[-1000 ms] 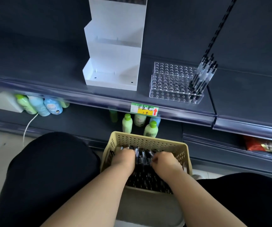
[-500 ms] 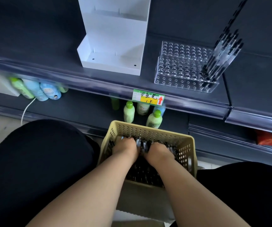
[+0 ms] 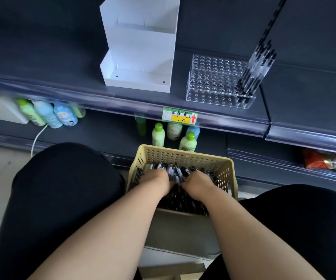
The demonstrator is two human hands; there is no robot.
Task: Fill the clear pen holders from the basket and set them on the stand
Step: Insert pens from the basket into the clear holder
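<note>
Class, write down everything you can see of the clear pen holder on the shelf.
The clear pen holder is a rectangular block that looks like transparent acrylic, its top pierced by even rows of round holes. Most holes are empty; a cluster of dark-capped pens stands in the holes at its right end, leaning rightward in this view. It sits flat near the front edge of the dark shelf, right of the white stand and apart from it. Only shelf and pens touch it.

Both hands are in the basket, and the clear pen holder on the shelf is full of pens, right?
Not full: the head view shows pens only at the right end of the clear pen holder. The left hand and right hand are in the basket.
</note>
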